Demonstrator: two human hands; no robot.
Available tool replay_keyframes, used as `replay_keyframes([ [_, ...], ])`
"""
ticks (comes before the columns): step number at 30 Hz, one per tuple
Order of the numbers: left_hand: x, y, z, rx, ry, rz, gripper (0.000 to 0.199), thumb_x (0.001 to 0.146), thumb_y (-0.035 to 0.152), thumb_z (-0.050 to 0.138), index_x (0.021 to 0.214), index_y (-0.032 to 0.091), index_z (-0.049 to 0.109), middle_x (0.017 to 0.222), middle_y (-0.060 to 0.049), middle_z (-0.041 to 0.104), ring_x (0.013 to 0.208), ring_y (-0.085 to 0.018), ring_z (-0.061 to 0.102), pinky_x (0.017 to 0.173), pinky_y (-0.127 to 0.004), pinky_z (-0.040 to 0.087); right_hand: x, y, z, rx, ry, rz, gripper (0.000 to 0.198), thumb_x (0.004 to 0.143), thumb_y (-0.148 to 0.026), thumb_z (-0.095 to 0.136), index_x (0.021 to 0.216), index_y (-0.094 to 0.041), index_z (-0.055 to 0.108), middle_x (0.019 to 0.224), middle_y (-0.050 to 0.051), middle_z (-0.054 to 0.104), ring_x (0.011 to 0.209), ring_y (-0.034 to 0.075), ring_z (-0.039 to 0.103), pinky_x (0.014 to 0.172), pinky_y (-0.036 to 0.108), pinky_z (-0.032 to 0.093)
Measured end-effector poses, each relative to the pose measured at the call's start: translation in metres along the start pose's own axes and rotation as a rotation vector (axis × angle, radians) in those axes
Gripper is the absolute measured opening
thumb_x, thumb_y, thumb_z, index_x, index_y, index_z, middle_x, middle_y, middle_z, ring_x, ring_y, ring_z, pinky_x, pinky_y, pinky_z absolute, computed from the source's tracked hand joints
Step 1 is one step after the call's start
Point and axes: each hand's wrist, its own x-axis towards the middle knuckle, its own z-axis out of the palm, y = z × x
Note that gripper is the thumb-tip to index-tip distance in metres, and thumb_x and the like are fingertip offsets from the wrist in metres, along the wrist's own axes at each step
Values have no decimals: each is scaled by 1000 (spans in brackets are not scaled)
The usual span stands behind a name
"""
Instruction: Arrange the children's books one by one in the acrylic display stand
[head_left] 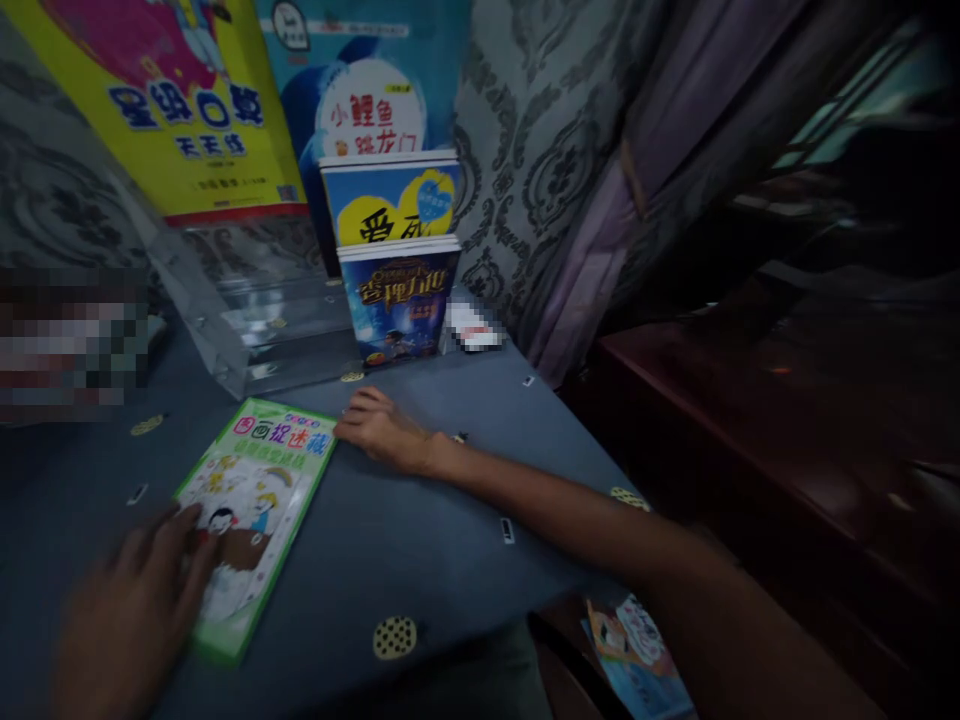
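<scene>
Head view: the book (262,505) lies flat on the tabletop (322,590), left of its middle, with its long axis slanting from the near edge away toward the far edge and a little to the right. The left hand (139,590) is the nearer one, overlapping the book's lower left side; from its fingers, most of the cover lies to the right and farther off. Those fingers are loosely extended over the cover and wrap around nothing. The right hand (382,435) comes in across the tabletop's right edge, its bent fingers pointing left at the book's far right corner. Whether they pinch that corner or only rest against it I cannot tell in this dim light. The two hands thus sit roughly diagonally across the cover.

Beyond the book's top end, toward the far edge, stands a clear rack (217,350). A blue book (405,310) is upright at its right end, with a yellow one (397,205) behind. Off the near edge, by the right forearm, another book (637,655) shows lower down.
</scene>
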Motion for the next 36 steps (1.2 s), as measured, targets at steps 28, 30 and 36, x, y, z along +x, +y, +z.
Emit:
replay_keyframes([
  [28,11,65,-32,-190,5,606,32,97,30,65,127,20,63,119,-9,75,111,-26,68,97,-42,54,18,31,27,224,133,136,28,107,-31,41,119,-20,64,117,9,70,113,26,54,103,48,36],
  [30,10,66,-32,-200,34,608,29,97,28,65,125,20,65,116,-7,76,109,-24,69,93,-38,56,18,30,28,219,140,139,28,107,-31,41,119,-20,64,119,9,70,114,27,54,103,48,36],
  [36,7,68,-33,-265,3,524,23,98,28,63,119,22,69,112,-6,78,101,-21,71,86,-35,56,13,-8,20,241,148,101,32,108,-29,40,115,-14,67,120,12,70,121,27,53,106,50,35],
])
